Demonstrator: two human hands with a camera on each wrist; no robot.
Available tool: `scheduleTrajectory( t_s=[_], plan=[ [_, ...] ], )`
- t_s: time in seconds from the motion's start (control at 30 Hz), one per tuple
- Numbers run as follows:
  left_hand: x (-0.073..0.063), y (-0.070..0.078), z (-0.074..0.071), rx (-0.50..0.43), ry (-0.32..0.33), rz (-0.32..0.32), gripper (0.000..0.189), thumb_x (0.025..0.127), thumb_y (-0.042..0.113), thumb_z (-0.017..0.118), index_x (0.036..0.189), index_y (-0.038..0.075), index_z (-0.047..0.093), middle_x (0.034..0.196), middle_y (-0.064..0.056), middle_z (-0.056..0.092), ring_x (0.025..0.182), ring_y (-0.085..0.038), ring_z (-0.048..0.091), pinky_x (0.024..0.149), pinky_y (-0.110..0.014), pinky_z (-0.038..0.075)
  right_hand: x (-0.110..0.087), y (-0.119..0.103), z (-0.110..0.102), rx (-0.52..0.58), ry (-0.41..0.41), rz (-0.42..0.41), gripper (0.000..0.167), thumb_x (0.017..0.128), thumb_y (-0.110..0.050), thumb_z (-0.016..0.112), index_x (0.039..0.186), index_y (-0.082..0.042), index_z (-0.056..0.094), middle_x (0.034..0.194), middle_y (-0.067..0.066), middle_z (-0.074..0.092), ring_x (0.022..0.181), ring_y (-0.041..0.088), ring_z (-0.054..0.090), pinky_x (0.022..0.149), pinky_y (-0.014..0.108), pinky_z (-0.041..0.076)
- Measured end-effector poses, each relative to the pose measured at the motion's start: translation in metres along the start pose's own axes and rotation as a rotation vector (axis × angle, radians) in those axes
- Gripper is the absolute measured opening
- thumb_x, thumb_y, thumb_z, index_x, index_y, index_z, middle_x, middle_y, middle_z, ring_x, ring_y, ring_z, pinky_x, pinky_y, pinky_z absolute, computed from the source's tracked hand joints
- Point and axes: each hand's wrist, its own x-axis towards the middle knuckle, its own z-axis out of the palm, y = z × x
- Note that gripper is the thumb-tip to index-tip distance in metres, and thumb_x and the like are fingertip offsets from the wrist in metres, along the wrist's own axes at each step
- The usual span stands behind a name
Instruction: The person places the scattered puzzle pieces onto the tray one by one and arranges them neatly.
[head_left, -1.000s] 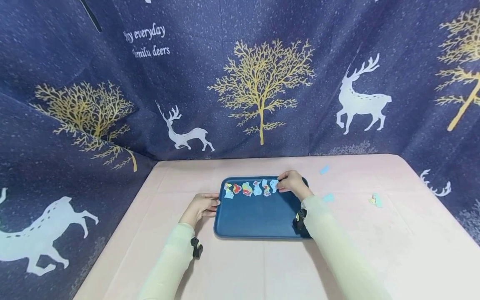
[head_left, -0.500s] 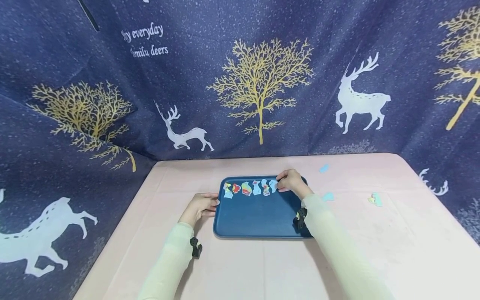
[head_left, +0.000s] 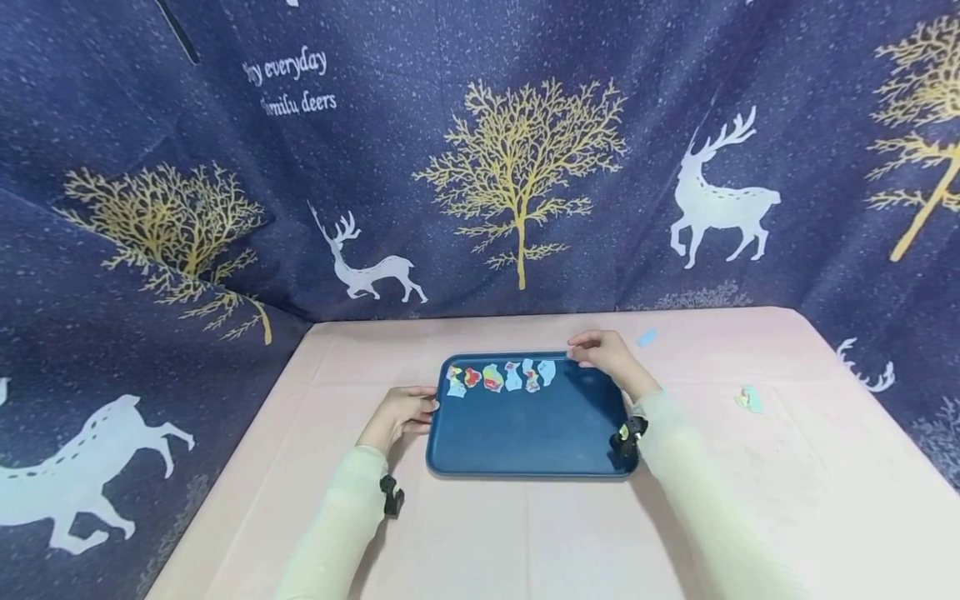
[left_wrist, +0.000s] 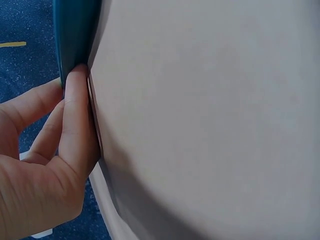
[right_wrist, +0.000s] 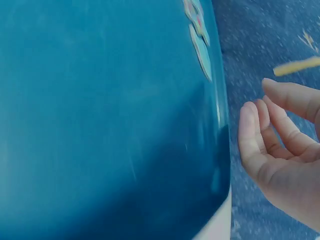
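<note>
A dark blue rectangular tray [head_left: 517, 433] lies on the pink-covered table. Along its far edge runs a row of several flat, irregular puzzle pieces printed in light blue, red and yellow; a plain light-blue puzzle piece [head_left: 547, 372] ends the row on the right. My left hand [head_left: 406, 411] pinches the tray's left rim between thumb and fingers; the left wrist view shows the fingertips [left_wrist: 77, 75] at that rim. Over the tray's far right edge is my right hand [head_left: 606, 353], with nothing in its loosely bent fingers. In the right wrist view its thumb and fingertips are apart.
Right of the tray, a small blue piece [head_left: 647, 337] lies near the table's back, and a green-and-yellow piece [head_left: 749, 399] lies farther right. A dark blue curtain [head_left: 570, 250] with deer and trees hangs directly behind the table.
My right hand has let go of the light-blue piece at the row's end and moved right. Its forearm now covers another blue piece on the table. My left hand stays at the rim.
</note>
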Motion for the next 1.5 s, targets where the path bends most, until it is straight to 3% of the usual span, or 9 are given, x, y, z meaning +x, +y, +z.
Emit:
scheduleTrajectory(
  t_s=[0.2,0.4,0.5,0.63,0.73,0.83,1.1,1.33,1.5],
  plan=[
    [0.000,0.001,0.000,0.012,0.007,-0.005,0.044,0.085,-0.005,0.063,0.128,0.000,0.059,0.078,-0.008,0.064,0.062,-0.015,0.060,0.063,-0.031,0.061,-0.011,0.002,-0.029,-0.048,0.063,-0.017,0.038,0.092,-0.007,0.062,0.125,0.011,0.055,0.115,0.027,0.062,0.096,0.023,0.064,0.091,0.038,0.054],
    [-0.002,0.002,0.000,0.020,0.009,-0.011,0.044,0.085,-0.005,0.063,0.128,0.000,0.059,0.075,-0.008,0.063,0.061,-0.014,0.060,0.062,-0.030,0.061,-0.025,0.007,-0.053,-0.096,0.112,-0.060,0.039,0.092,-0.008,0.062,0.126,0.011,0.054,0.114,0.025,0.064,0.082,-0.003,0.059,0.081,0.016,0.052],
    [-0.002,0.002,-0.001,0.015,0.004,-0.008,0.044,0.085,-0.005,0.063,0.128,-0.001,0.059,0.076,-0.008,0.063,0.062,-0.015,0.060,0.063,-0.030,0.061,-0.033,0.010,-0.063,-0.104,0.106,-0.068,0.039,0.093,-0.007,0.060,0.128,0.011,0.053,0.117,0.026,0.062,0.080,-0.008,0.057,0.079,0.012,0.051],
    [-0.001,0.002,-0.001,0.019,0.006,-0.015,0.043,0.086,-0.004,0.063,0.128,0.000,0.059,0.079,-0.009,0.063,0.063,-0.015,0.059,0.064,-0.031,0.061,-0.046,0.015,-0.077,-0.172,0.091,-0.062,0.039,0.095,-0.009,0.059,0.129,0.009,0.053,0.122,0.026,0.060,0.088,-0.002,0.061,0.082,0.015,0.052],
    [0.000,0.002,-0.001,0.025,0.009,-0.019,0.043,0.086,-0.004,0.063,0.129,0.001,0.059,0.080,-0.009,0.063,0.064,-0.015,0.059,0.065,-0.030,0.061,-0.053,0.021,-0.087,-0.211,0.080,-0.045,0.040,0.095,-0.010,0.058,0.130,0.008,0.052,0.123,0.026,0.060,0.103,0.019,0.064,0.091,0.026,0.053],
    [0.000,0.002,-0.001,0.032,0.008,-0.016,0.042,0.087,-0.003,0.063,0.129,0.000,0.059,0.080,-0.008,0.062,0.064,-0.014,0.059,0.064,-0.030,0.061,-0.058,0.029,-0.095,-0.218,0.060,-0.017,0.043,0.095,-0.012,0.059,0.132,0.007,0.051,0.124,0.025,0.059,0.115,0.034,0.057,0.094,0.031,0.051],
    [0.001,0.001,-0.001,0.016,0.010,-0.019,0.042,0.086,-0.004,0.063,0.128,0.001,0.060,0.079,-0.008,0.063,0.064,-0.014,0.059,0.063,-0.030,0.061,-0.065,0.046,-0.109,-0.196,-0.039,0.038,0.051,0.091,-0.016,0.065,0.134,0.006,0.049,0.126,0.023,0.059,0.096,0.000,0.059,0.083,0.018,0.051],
    [0.001,0.001,-0.001,0.016,0.005,-0.014,0.042,0.086,-0.004,0.063,0.128,0.001,0.060,0.078,-0.008,0.063,0.064,-0.015,0.060,0.064,-0.030,0.061,-0.065,0.057,-0.113,-0.137,-0.153,0.028,0.052,0.088,-0.005,0.065,0.133,0.012,0.047,0.127,0.027,0.056,0.100,0.005,0.062,0.085,0.012,0.048],
    [0.001,0.002,-0.001,0.019,0.001,-0.017,0.042,0.087,-0.004,0.062,0.129,0.000,0.059,0.076,-0.008,0.061,0.063,-0.014,0.058,0.063,-0.030,0.061,-0.065,0.061,-0.113,-0.164,-0.193,0.016,0.054,0.082,0.001,0.066,0.132,0.012,0.048,0.131,0.028,0.052,0.104,0.011,0.060,0.083,0.014,0.050]
  ],
)
